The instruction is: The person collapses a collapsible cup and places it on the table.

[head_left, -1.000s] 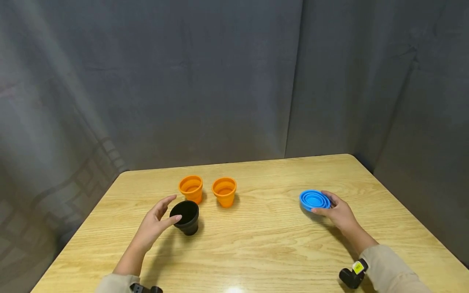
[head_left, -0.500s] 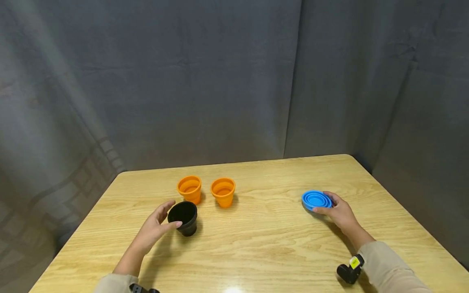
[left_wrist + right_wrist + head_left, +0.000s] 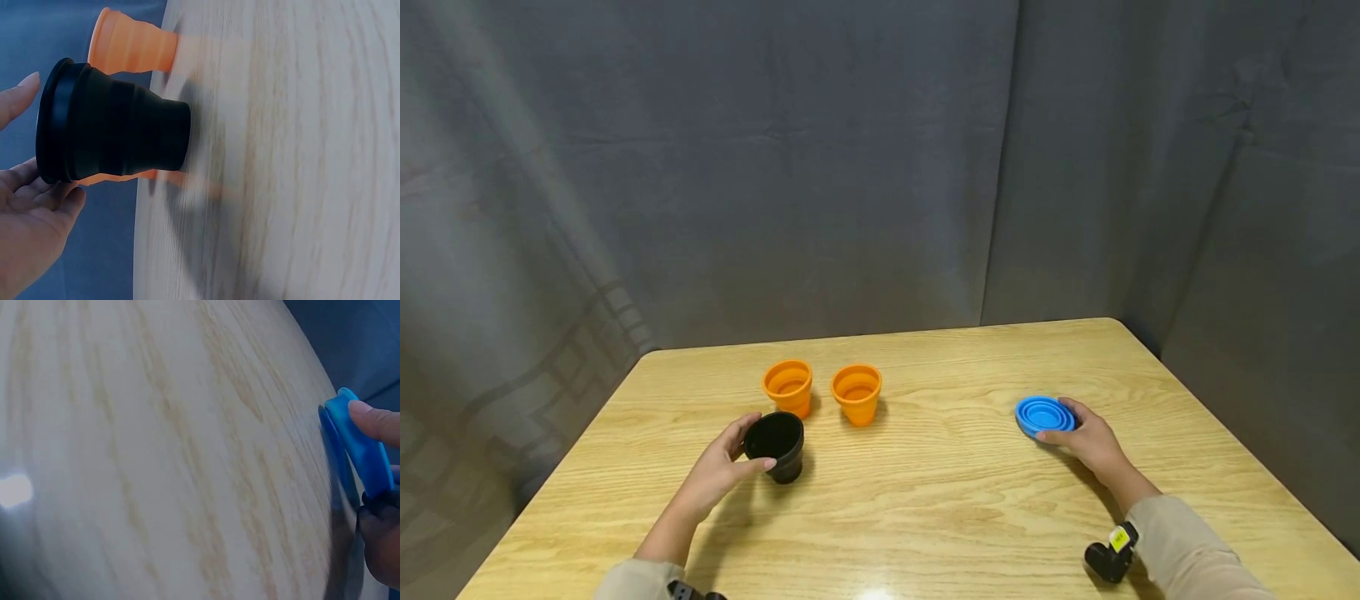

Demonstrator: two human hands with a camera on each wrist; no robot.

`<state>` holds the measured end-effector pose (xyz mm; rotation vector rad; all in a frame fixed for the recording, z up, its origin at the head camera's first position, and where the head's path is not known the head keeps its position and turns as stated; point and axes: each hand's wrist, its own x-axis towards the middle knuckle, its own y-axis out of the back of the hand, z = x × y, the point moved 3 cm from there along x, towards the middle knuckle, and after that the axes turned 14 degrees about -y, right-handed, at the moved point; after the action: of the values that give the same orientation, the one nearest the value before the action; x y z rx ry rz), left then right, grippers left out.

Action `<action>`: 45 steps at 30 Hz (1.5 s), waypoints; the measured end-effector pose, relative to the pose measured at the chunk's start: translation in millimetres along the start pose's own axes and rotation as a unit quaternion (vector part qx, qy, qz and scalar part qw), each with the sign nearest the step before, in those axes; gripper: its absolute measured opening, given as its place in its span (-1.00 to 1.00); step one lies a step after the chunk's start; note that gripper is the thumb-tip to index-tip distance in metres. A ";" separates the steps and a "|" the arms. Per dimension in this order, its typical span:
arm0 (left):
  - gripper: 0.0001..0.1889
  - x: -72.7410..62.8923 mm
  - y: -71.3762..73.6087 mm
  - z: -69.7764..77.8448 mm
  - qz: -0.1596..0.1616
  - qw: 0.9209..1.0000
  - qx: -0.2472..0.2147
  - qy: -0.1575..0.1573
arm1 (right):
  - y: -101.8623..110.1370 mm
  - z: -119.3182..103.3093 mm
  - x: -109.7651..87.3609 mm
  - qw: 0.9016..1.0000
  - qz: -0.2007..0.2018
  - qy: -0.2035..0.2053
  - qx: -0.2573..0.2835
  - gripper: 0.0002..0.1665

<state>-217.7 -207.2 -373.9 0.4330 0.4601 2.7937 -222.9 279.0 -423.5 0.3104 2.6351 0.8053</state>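
My left hand (image 3: 718, 475) is spread around the rim of a black collapsible cup (image 3: 786, 467), which stands upright and extended on the table. In the left wrist view the thumb (image 3: 17, 100) lies beside the rim with a small gap, while the other fingers reach the rim's opposite side. At the right, my right hand (image 3: 1097, 442) holds a blue collapsible cup (image 3: 1042, 414), folded flat, between thumb and fingers. Its opening faces up. The right wrist view shows it close to the tabletop; whether it touches is unclear.
Two extended orange collapsible cups (image 3: 793, 404) stand upright behind the black one, side by side. The light wooden table (image 3: 940, 492) has its far edge near a grey curtain (image 3: 820, 183). More curtain hangs at both sides.
My left thumb has come closer to the black cup's rim, and the cup stays in place. The right hand has lowered the blue cup slightly towards the table.
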 end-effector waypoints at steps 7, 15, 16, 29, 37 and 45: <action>-0.19 1.4 -1.8 -1.9 0.001 1.000 0.003 0.013 | -1.8 0.8 1.2 1.000 -0.012 0.004 -0.026 0.13; -0.13 2.0 -3.1 -1.6 -0.005 1.000 0.001 0.020 | -1.8 1.4 2.0 0.999 -0.012 0.009 -0.034 0.12; -0.12 2.6 -3.0 -1.3 -0.004 1.000 0.001 0.020 | -1.8 1.1 2.2 0.999 -0.011 0.008 -0.034 0.12; -0.05 4.1 -6.6 -3.0 -0.007 0.999 0.002 0.041 | 3.6 -3.8 -4.7 0.999 -0.028 -0.008 0.029 -0.01; -0.07 4.1 -8.3 -6.0 0.005 0.999 0.028 0.045 | 10.1 -11.5 -11.2 0.999 -0.008 0.021 0.039 -0.10; -0.13 4.8 -13.9 2.3 0.014 0.999 0.034 0.035 | 4.5 -26.2 -21.9 0.995 -0.013 0.073 0.060 -0.24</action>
<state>-218.3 -192.4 -375.5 0.3610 0.5713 2.8334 -213.1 263.0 -394.7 0.2560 2.8241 0.6875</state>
